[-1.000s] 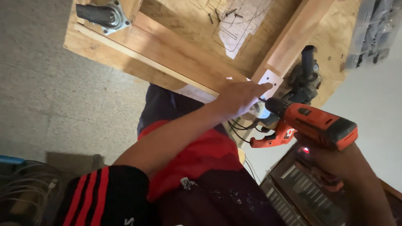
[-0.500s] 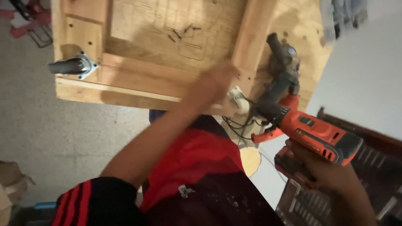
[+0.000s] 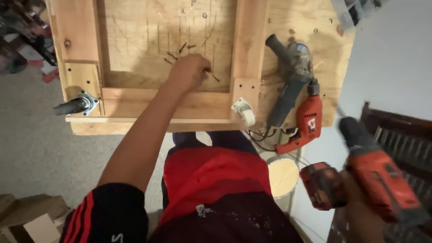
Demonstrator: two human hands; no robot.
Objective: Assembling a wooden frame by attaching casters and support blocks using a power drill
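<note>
We stand over an upturned wooden platform (image 3: 135, 108), a plywood panel framed in timber rails, and it fills far more of the view than it did a second ago, when only its near corner showed. On its right side lie two corded power tools, a grey angle grinder (image 3: 288, 76) and a red corded drill (image 3: 306, 121), touching end to end. A black caster (image 3: 74, 105) on a metal plate sits at the near left corner, and a white caster (image 3: 244, 111) lies on its side against the middle rail.

Our left hand (image 3: 189, 72) has moved: a second ago it rested at the white caster on the rail, and now it reaches out over the panel to a loose scatter of dark screws (image 3: 180, 49), fingers curled in a narrow pinch, touching or just above them. Whether a screw is already between the fingers we cannot tell.

Our right hand (image 3: 355, 198) has drawn back from the platform; it now hangs low at the right, well apart from the wood, wrapped tight round the handle of the red cordless drill (image 3: 373, 184), whose nose points up and away from the work. We judge that driving has paused while another fastener is fetched for the caster.
</note>
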